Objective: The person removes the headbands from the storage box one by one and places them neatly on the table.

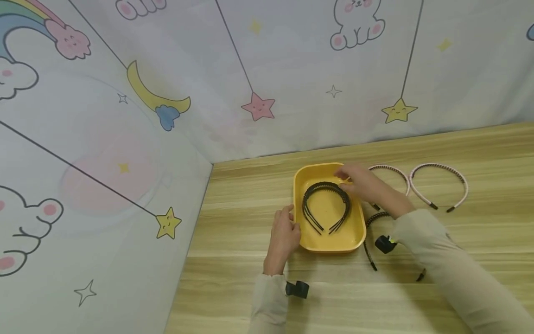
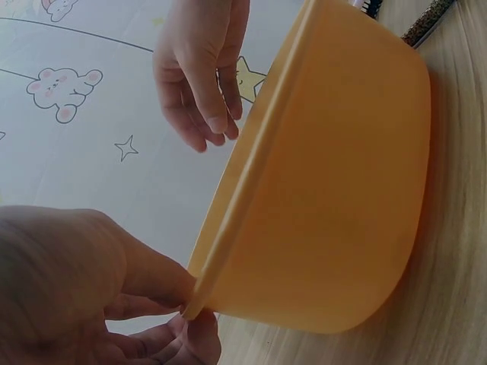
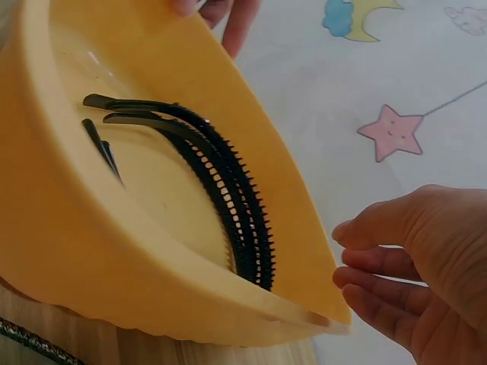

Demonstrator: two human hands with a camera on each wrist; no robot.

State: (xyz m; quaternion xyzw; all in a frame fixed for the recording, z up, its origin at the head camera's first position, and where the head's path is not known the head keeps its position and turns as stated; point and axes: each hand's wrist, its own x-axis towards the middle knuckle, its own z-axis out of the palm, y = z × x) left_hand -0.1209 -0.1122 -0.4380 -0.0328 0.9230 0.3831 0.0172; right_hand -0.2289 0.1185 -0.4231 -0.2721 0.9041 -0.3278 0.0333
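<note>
A yellow plastic basin [image 1: 356, 234] stands on the table, with dark toothed headbands [image 3: 221, 182] lying together on its floor. On the basin's left side, my left hand [image 1: 283, 234] pinches the rim between thumb and fingers, as the left wrist view shows [image 2: 84, 281]. My right hand [image 1: 363, 185] hovers by the far right part of the rim, fingers loosely bent and holding nothing. In the right wrist view, that hand [image 3: 415, 266] has its fingertips close to the rim; whether they touch it I cannot tell.
Right of the basin lie two pale pink headbands [image 1: 460, 178], one partly behind my right hand. A dark headband [image 1: 369, 257] lies nearer, partly covered by my right forearm. Printed cloth walls [image 1: 292, 125] border the wooden table [image 1: 233, 278] at the back and left.
</note>
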